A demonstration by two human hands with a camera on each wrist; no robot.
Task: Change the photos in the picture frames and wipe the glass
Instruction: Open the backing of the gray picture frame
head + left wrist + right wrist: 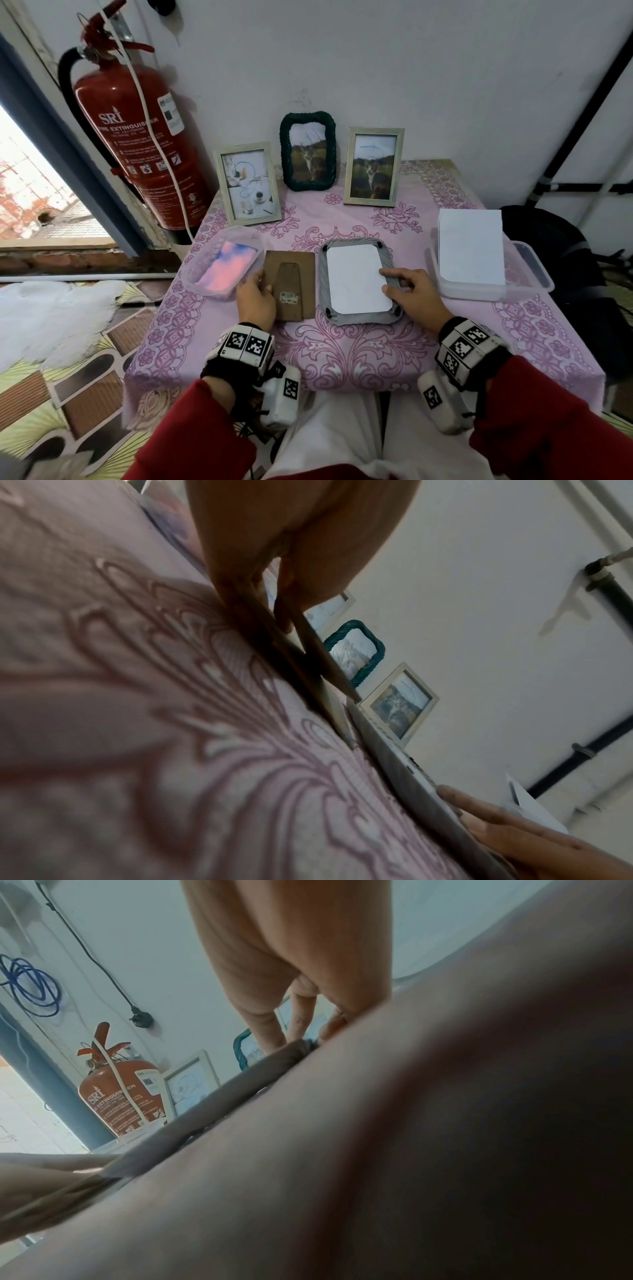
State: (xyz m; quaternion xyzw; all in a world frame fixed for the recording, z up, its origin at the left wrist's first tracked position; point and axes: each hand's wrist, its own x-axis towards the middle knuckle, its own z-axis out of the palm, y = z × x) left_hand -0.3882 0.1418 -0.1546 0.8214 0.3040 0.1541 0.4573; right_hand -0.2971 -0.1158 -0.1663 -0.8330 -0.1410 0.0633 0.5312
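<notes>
- nearest us, the pink patterned tablecloth [359, 346] lies bare along the near table edge, between our two wrists.
- our left hand [255, 299] grips the brown backing board [294, 274] at its left edge; in the left wrist view fingers and thumb pinch the board, its left edge raised off the cloth.
- our right hand [412, 294] rests loose, grasping nothing, its straight fingertips on the right rim of the grey frame [388, 260].
- the grey frame lies face down at centre with a white sheet [356, 277] in its opening; a narrow gap parts it from the backing board.
- left, just beside the board, a clear tub [202, 263] holds a pink and blue photo [227, 267]; the tub sits by the left table edge.
- right, a clear box [529, 270] carries a stack of white paper [471, 246], near the right edge.
- far, three frames stand upright: a pale frame [246, 183] left, a dark green woven frame [308, 150] centre against the wall, another pale frame [373, 166] right. open cloth lies between them and the grey frame.
- a red fire extinguisher [137, 137] stands past the far left corner.
</notes>
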